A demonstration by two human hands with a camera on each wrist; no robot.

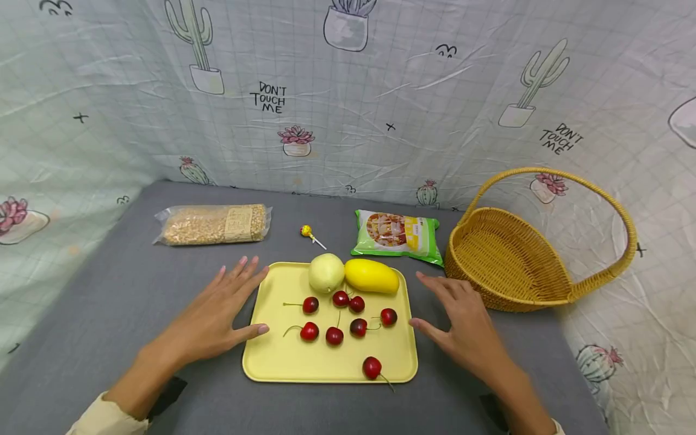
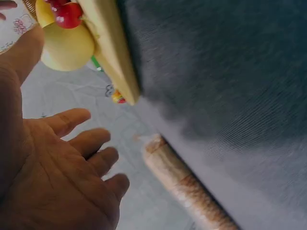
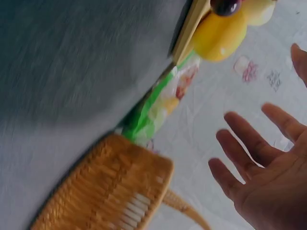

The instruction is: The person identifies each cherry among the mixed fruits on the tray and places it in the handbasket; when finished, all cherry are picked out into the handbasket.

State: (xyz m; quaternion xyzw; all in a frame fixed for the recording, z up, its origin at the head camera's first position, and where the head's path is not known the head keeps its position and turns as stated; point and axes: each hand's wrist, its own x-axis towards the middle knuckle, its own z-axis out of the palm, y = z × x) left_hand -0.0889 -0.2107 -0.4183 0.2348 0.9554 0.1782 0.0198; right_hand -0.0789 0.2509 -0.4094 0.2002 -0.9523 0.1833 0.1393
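A pale yellow tray lies between the two hands. Several red cherries with stems are spread over it, one near the front right corner. Along its back edge sit a round pale green fruit and an oblong yellow fruit, perhaps a mango. My left hand hovers by the tray's left edge, fingers spread, thumb over the rim, holding nothing. Beyond the right edge, my right hand is spread with its palm toward the tray, likewise holding nothing. Both palms show in the wrist views.
Behind the tray lie a clear bag of grains, a lollipop and a green-and-white packet. A wicker basket with a tall handle stands at the right, close to my right hand. Cactus-print cloth hangs around the grey table.
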